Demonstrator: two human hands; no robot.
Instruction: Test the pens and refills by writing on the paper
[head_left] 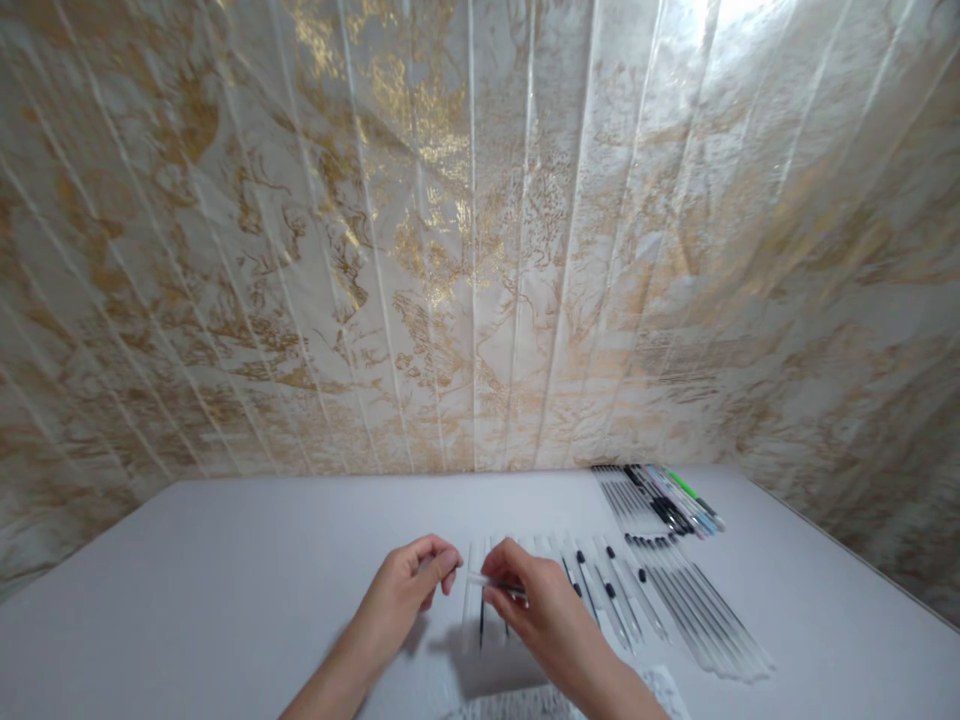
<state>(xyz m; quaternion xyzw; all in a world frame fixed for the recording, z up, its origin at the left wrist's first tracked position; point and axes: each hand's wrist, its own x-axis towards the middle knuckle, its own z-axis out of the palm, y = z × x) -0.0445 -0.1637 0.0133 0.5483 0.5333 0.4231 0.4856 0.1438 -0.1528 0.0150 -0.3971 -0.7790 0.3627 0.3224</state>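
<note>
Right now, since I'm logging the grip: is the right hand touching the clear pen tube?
Touching. The head view shows the right hand pinching the clear pen tube between thumb and fingertips, with no gap visible.

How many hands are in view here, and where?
2. The left hand is curled just above the table, left of centre; the right hand beside it pinches a clear pen over a row of pens. No other hands show.
</note>
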